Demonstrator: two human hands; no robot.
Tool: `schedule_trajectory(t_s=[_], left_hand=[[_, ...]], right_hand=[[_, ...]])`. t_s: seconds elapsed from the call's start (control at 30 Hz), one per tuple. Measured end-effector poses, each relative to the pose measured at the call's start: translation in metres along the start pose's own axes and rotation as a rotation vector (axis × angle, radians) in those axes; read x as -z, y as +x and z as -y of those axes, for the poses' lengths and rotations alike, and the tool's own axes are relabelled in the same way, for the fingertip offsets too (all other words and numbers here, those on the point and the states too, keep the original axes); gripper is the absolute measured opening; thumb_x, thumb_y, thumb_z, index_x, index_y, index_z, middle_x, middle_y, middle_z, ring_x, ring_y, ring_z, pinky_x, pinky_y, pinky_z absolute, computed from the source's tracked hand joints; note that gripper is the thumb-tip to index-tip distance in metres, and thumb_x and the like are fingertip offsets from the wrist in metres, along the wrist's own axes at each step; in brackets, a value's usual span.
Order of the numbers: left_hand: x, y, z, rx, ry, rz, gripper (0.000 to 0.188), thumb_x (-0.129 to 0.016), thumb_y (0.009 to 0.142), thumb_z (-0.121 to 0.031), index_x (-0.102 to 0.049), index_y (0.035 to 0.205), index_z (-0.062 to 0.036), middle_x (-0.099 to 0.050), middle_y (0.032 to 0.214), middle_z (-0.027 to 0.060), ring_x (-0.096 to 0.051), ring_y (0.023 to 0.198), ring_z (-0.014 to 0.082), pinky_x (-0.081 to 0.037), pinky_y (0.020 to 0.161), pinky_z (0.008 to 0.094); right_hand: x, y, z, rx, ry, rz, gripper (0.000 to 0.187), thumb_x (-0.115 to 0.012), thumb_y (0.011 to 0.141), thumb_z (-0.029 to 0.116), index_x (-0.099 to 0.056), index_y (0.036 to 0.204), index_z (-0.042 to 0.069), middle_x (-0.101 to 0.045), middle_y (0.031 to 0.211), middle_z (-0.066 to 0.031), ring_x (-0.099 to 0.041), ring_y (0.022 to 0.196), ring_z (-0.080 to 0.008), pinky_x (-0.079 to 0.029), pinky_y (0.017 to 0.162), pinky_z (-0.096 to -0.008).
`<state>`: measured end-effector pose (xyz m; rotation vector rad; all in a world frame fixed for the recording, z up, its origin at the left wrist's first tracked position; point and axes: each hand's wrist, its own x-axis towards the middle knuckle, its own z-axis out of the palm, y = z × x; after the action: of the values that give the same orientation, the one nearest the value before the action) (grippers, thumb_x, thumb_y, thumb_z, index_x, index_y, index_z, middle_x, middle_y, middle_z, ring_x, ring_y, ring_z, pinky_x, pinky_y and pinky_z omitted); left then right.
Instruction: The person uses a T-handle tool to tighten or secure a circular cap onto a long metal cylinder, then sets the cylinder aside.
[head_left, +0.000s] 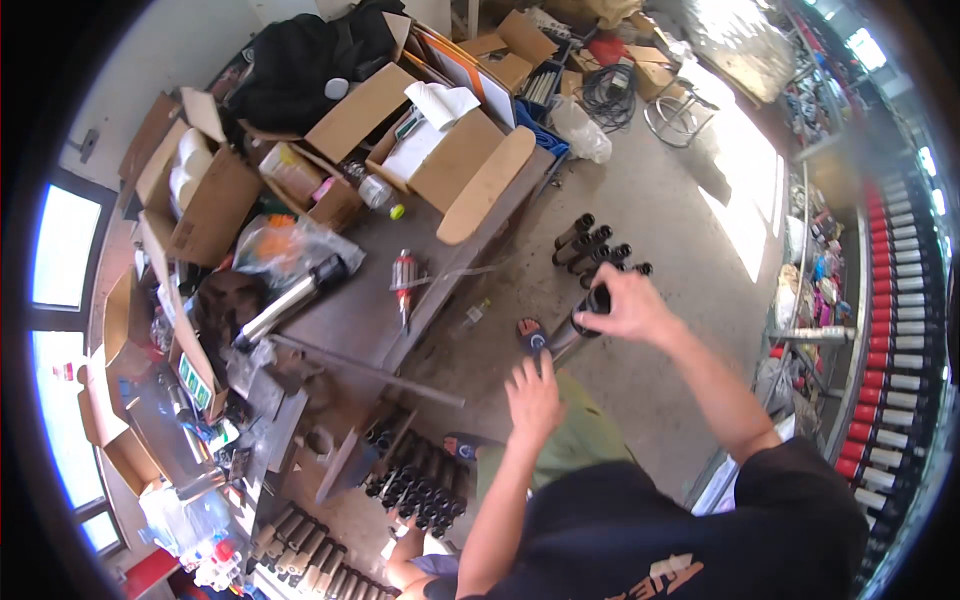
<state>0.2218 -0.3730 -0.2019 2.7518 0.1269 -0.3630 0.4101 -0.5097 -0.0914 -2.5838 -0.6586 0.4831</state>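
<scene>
A metal tube (568, 343) with a black collar at its upper end slants in front of me, above the floor. My right hand (628, 308) grips the black end, thumb and fingers curled round it. Lower on the tube is my left hand (533, 398), its fingers bent at the tube's lower end; the hand and the tube's foot partly overlap, so the thumb's grip is hidden. Just beyond, several dark-topped tubes (590, 245) stand upright on the floor.
To the left a dark workbench (385, 335) bears a red-handled tool (403, 280), a longer tube (290, 300) and cardboard boxes (455, 165). Tubes with black ends (420, 495) are grouped at lower left, beside another person's limb (403, 550). Shelves with red-banded tubes (880, 390) line the right.
</scene>
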Motion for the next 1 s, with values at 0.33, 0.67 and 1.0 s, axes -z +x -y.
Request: schedule_trajectory(t_s=[0.33, 0.67, 1.0], left_hand=[[-0.193, -0.046, 0.036, 0.758, -0.631, 0.240, 0.041, -0.073, 0.085, -0.029, -0.063, 0.115, -0.0025, -0.073, 0.094, 0.0193, -0.071, 0.083, 0.0367, -0.055, 0.076, 0.0437], [-0.216, -0.111, 0.053, 1.519, -1.277, 0.165, 0.024, -0.061, 0.096, -0.015, -0.059, 0.114, -0.0004, -0.071, 0.083, 0.0114, -0.070, 0.070, 0.0217, -0.058, 0.062, 0.0318], [-0.226, -0.097, 0.046, 1.450, -1.458, 0.026, 0.024, -0.061, 0.098, -0.017, -0.059, 0.115, -0.0009, -0.071, 0.091, 0.0123, -0.071, 0.080, 0.0218, -0.057, 0.064, 0.0337]], right_hand=[[-0.292, 0.263, -0.307, -0.385, -0.112, -0.054, 0.060, -0.079, 0.077, 0.029, -0.043, 0.118, 0.003, -0.058, 0.112, -0.0222, -0.067, 0.087, -0.0465, -0.056, 0.072, -0.0532], [-0.342, 0.383, -0.406, -0.527, -0.211, 0.120, 0.055, -0.077, 0.082, 0.030, -0.044, 0.120, 0.007, -0.061, 0.116, -0.0199, -0.067, 0.100, -0.0418, -0.056, 0.081, -0.0501], [-0.329, 0.359, -0.347, -0.538, -0.416, 0.115, 0.059, -0.075, 0.084, 0.035, -0.046, 0.125, 0.005, -0.051, 0.127, -0.0205, -0.064, 0.108, -0.0394, -0.057, 0.083, -0.0475]])
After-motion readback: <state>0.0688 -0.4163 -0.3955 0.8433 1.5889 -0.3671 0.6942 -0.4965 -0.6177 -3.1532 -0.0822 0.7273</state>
